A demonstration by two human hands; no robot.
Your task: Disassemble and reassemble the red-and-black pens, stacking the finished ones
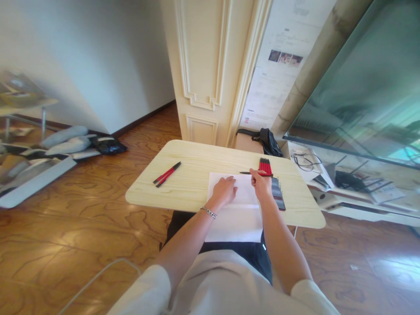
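Observation:
My right hand (pixel 261 181) is closed around a red and black pen (pixel 245 173), whose dark end points left over the paper's upper right corner. White paper (pixel 234 225) lies on the small table and hangs over its near edge toward my lap. On the paper's upper part rests my left hand (pixel 224 190), palm down with its fingers loosely spread, holding nothing. Several red and black pens (pixel 265 165) lie side by side just beyond my right hand. A dark phone (pixel 278 194) is partly hidden behind my right wrist.
Two more red and black pens (pixel 167 174) lie on the left of the pale wooden table (pixel 193 153). Behind it stand a cream panelled door (pixel 203 52) and a black bag (pixel 269 142). A large screen (pixel 367 87) is at right; packages (pixel 68 140) lie on the left floor.

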